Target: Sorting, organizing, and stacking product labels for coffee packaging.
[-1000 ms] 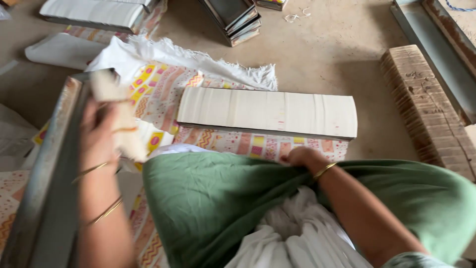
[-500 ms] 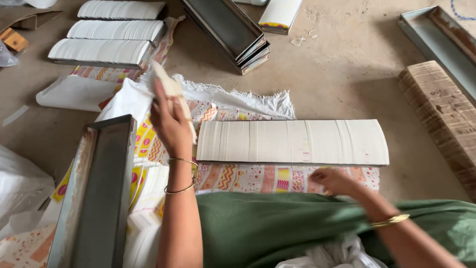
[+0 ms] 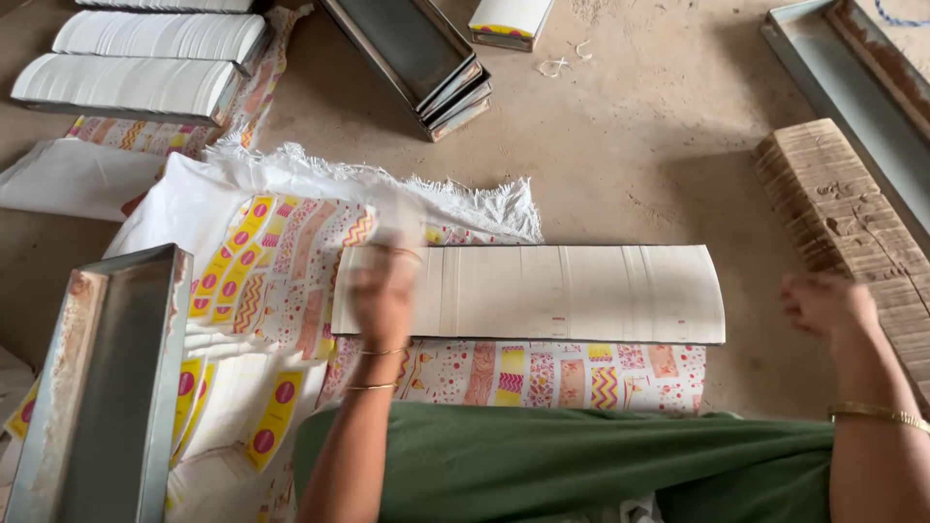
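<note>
Two hands are out over the floor, and between them lies a long row of white cards (image 3: 572, 291), packed on edge into a low curved block that rests on printed paper sheets (image 3: 542, 373) spread across a white cloth (image 3: 291, 184). The left hand (image 3: 385, 291) is at the row's left end, blurred, lying over or just above the first cards; something pale seems to be at its fingertips, but the blur keeps me from telling whether it grips anything or how far the fingers are spread. Thin bangles ring that wrist. The right hand (image 3: 823, 302) hangs past the row's right end, clear of the cards, loosely curled with nothing in it that I can see, a gold bangle on the wrist. Just beyond it, by the right edge of the floor space, stands a brown stack of cardboard pieces (image 3: 852, 213), with a long metal tray (image 3: 823, 73) behind that. Near the person's left side, an empty metal tray (image 3: 126, 387) lies lengthwise over the sheets. At the far left corner sit two more white card rows (image 3: 145, 58), and at the far middle a pile of nested metal trays (image 3: 417, 53). Green cloth (image 3: 581, 465) covers the lap.
</note>
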